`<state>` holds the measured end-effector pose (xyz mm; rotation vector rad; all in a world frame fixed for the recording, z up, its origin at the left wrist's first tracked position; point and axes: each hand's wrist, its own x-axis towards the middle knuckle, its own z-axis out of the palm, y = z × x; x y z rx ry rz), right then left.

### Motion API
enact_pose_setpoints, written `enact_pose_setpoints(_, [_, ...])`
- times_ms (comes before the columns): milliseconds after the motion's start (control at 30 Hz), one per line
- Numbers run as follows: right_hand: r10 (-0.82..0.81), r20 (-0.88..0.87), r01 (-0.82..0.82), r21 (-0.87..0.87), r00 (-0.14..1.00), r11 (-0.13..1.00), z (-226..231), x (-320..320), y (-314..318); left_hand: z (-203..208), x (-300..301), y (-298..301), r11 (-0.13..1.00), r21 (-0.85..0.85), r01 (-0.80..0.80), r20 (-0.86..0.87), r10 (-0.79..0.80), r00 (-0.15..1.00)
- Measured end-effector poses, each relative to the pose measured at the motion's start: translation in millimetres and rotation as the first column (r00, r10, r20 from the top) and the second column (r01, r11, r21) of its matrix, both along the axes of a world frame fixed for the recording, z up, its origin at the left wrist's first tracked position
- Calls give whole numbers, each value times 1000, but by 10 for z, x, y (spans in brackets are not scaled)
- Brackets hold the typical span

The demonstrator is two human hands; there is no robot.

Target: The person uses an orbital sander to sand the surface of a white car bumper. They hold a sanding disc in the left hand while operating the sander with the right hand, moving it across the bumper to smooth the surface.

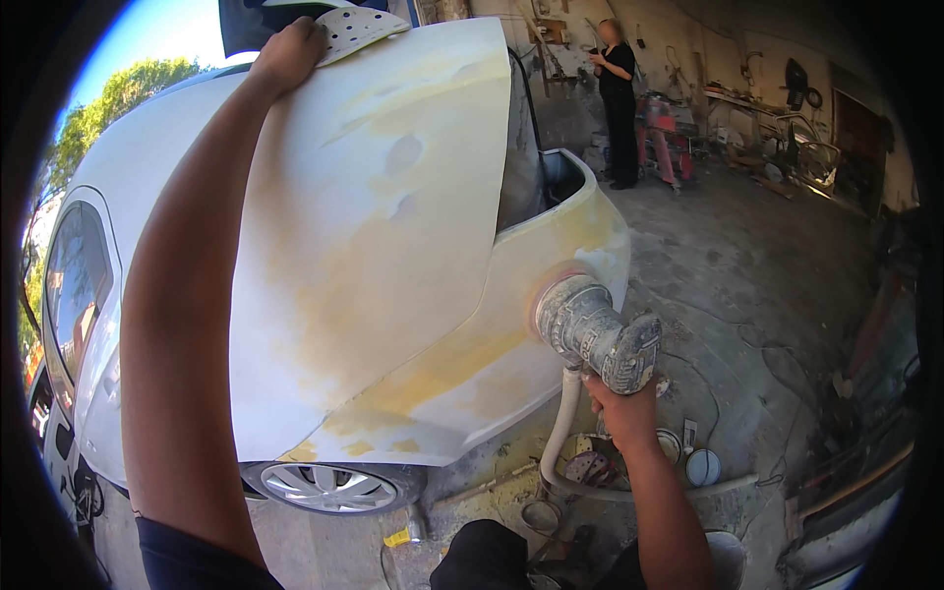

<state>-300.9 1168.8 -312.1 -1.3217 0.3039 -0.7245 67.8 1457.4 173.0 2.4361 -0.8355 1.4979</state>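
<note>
My right hand [621, 411] is wrapped round the handle of a dusty, grey power sander [580, 320]. The sander's round pad lies against the bumper [462, 379] of a white car, and a pale hose [561, 423] hangs from the tool. Up at the top of the body, my left hand [292, 57] grips a white sanding disc [360, 33] dotted with dark holes, close to the car's upper edge. Yellow-brown and grey patches mark the rear panel [324, 246] between my arms. My left fingertips are partly hidden.
A wheel [329, 487] shows under the panel. Cans [703, 467] and the hose lie on the concrete floor below the sander. Cables trail across it. Beyond stands a person in black [618, 108] by a red stand [661, 138]. Parts clutter the right wall.
</note>
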Motion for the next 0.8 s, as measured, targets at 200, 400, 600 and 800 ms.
enact_pose_setpoints(200, [-29, -22, 27, -81, 999, 996, 336, 31, -4, -52, -150, -4, 999, -29, 18, -25, -18, 1000])
enact_pose_setpoints(400, [40, 7, -41, 46, 999, 998, 247, 45, -204, -35, -57, 69, 1000, 9, -24, 0, 24, 1000])
enact_pose_setpoints(600, [56, -36, -55, 10, 998, 998, 254, -36, -305, -30, -108, -13, 1000, -13, -3, -19, 2, 1000])
enact_pose_setpoints(800, [-64, -10, 63, -97, 998, 993, 398, 3, -118, -43, -190, -11, 1000, -23, -2, -44, 1, 999])
